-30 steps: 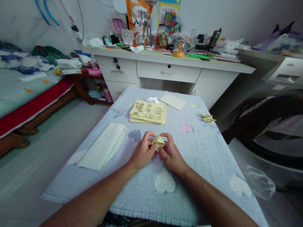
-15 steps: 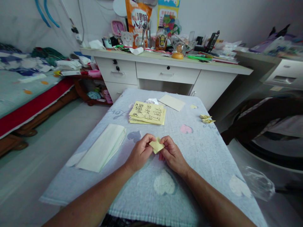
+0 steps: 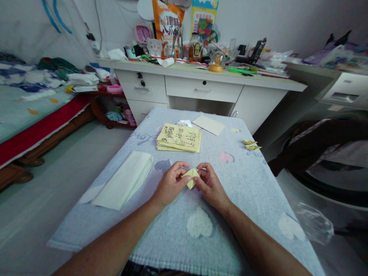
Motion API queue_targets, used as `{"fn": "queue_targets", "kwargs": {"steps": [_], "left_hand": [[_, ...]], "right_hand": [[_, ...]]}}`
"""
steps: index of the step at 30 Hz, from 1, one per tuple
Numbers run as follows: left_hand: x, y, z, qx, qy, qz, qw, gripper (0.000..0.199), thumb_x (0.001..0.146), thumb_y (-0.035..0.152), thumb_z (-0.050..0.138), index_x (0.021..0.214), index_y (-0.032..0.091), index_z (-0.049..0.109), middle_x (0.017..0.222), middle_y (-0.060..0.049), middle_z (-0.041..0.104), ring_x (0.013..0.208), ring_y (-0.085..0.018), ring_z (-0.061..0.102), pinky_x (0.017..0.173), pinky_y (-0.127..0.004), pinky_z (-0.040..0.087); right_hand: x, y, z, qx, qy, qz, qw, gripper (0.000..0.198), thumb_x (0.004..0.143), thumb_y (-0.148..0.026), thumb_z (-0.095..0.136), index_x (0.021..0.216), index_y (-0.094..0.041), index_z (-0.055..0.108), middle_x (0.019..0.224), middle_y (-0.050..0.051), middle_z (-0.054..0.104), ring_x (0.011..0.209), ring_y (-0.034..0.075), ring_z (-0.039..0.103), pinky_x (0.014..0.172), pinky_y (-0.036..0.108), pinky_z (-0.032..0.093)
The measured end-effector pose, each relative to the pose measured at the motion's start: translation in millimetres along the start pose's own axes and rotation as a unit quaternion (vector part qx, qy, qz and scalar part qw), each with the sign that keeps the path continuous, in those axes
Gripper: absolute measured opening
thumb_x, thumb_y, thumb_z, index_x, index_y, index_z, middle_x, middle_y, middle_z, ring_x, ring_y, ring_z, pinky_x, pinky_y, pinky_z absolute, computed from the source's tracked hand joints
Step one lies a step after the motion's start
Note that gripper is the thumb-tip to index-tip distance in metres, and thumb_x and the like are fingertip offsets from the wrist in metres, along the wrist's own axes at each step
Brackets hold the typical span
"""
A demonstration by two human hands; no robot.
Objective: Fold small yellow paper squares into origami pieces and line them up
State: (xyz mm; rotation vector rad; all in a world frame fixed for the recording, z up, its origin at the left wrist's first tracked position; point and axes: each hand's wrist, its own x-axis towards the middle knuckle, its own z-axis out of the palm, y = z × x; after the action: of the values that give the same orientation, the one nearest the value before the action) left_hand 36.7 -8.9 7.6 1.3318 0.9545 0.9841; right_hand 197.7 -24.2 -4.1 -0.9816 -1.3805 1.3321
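Observation:
Between my two hands is a small piece of folded yellow paper (image 3: 191, 173), diamond-shaped with a crease down its middle. My left hand (image 3: 174, 180) pinches its left side, thumb on the front face. My right hand (image 3: 209, 184) grips the right side the same way, thumb pressed near the centre crease. Fingers behind the paper are partly hidden. Just beyond lies a stack of yellow paper sheets (image 3: 179, 138) with black handwriting. Two small folded yellow paper pieces (image 3: 251, 145) with pointed ends rest at the table's far right.
A folded pale cloth or paper (image 3: 123, 180) lies on the left of the cloth-covered table (image 3: 244, 230). At the far side are a cream card (image 3: 209, 125) and a crumpled white wrapper (image 3: 184, 123). Behind stands a cluttered white desk (image 3: 201, 82); a washing machine (image 3: 339, 126) is at right.
Both thumbs have come onto the front of the folded paper, near its centre. The paper now shows a flatter diamond face, and my index fingers have lifted off its upper edges.

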Motion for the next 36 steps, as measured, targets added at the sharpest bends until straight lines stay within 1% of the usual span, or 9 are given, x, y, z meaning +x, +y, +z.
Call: {"fn": "queue_targets", "kwargs": {"steps": [3,6,10,17,21,23,26,30,36], "left_hand": [[2,0,-3,-0.01,-0.025,-0.029,0.999,0.024,0.084,0.036,0.059,0.096,0.016,0.058,0.073,0.0,0.063,0.064,-0.013,0.058,0.059,-0.022,0.043],[3,0,-6,0.033,-0.025,-0.018,0.999,0.024,0.084,0.037,0.058,0.079,0.014,0.062,0.065,0.002,0.058,0.059,-0.01,0.052,0.056,-0.021,0.038],[2,0,-6,0.069,-0.018,0.007,0.997,0.025,0.083,0.036,0.06,0.072,0.014,0.063,0.063,0.002,0.057,0.059,-0.01,0.049,0.057,-0.021,0.038],[3,-2,-3,0.061,-0.009,0.018,0.998,0.021,0.082,0.036,0.061,0.082,0.015,0.061,0.067,0.002,0.055,0.062,-0.01,0.05,0.058,-0.02,0.039],[5,0,-5,0.074,-0.002,0.013,0.997,0.022,0.082,0.035,0.06,0.074,0.014,0.059,0.063,0.003,0.052,0.058,-0.01,0.047,0.054,-0.02,0.037],[7,-1,-6,0.077,0.006,0.006,0.997,0.022,0.081,0.035,0.06,0.073,0.014,0.059,0.062,0.003,0.053,0.057,-0.01,0.047,0.054,-0.02,0.036],[8,-4,-4,0.07,0.021,0.0,0.997,0.02,0.081,0.034,0.061,0.08,0.015,0.057,0.06,0.004,0.052,0.054,-0.009,0.047,0.052,-0.02,0.036],[9,-12,-3,0.042,0.036,0.01,0.998,0.025,0.082,0.03,0.061,0.1,0.02,0.048,0.065,0.006,0.055,0.057,-0.01,0.053,0.054,-0.019,0.038],[10,-15,-6,0.139,-0.004,0.037,0.99,0.007,0.082,0.019,0.055,0.089,0.018,0.055,0.082,-0.001,0.058,0.072,-0.013,0.057,0.064,-0.023,0.045]], "right_hand": [[0,1,-1,-0.025,-0.008,-0.008,1.0,0.026,0.088,-0.032,0.055,0.108,-0.024,0.039,0.07,-0.005,0.051,0.059,0.01,0.048,0.054,0.02,0.039],[-1,-1,-1,-0.059,-0.023,-0.003,0.998,0.024,0.089,-0.034,0.055,0.108,-0.023,0.045,0.071,-0.004,0.053,0.061,0.011,0.049,0.055,0.021,0.04],[-1,-3,-3,-0.098,-0.031,0.011,0.995,0.023,0.092,-0.041,0.049,0.087,-0.02,0.055,0.069,-0.002,0.052,0.061,0.011,0.048,0.056,0.021,0.04],[-1,-3,-5,-0.154,-0.024,-0.004,0.988,0.021,0.092,-0.036,0.049,0.08,-0.019,0.055,0.065,-0.003,0.05,0.059,0.01,0.045,0.055,0.021,0.037],[-2,-5,-2,-0.147,-0.032,-0.016,0.989,0.009,0.088,-0.028,0.054,0.09,-0.02,0.052,0.07,-0.003,0.053,0.062,0.011,0.048,0.058,0.021,0.039],[-2,-6,-2,-0.127,-0.023,-0.021,0.991,0.014,0.086,-0.026,0.055,0.097,-0.021,0.047,0.072,-0.004,0.053,0.063,0.011,0.049,0.059,0.021,0.04],[-2,-7,-4,-0.147,-0.013,-0.032,0.989,0.007,0.087,-0.023,0.052,0.09,-0.022,0.045,0.071,-0.005,0.05,0.063,0.011,0.048,0.06,0.022,0.04],[0,-9,-9,-0.23,-0.011,-0.042,0.972,0.006,0.086,-0.018,0.048,0.081,-0.02,0.049,0.071,-0.003,0.052,0.066,0.012,0.049,0.064,0.024,0.039],[1,-10,-15,-0.375,0.022,-0.054,0.925,0.01,0.082,-0.012,0.05,0.086,-0.02,0.055,0.079,0.001,0.059,0.081,0.018,0.05,0.076,0.03,0.036]]}}
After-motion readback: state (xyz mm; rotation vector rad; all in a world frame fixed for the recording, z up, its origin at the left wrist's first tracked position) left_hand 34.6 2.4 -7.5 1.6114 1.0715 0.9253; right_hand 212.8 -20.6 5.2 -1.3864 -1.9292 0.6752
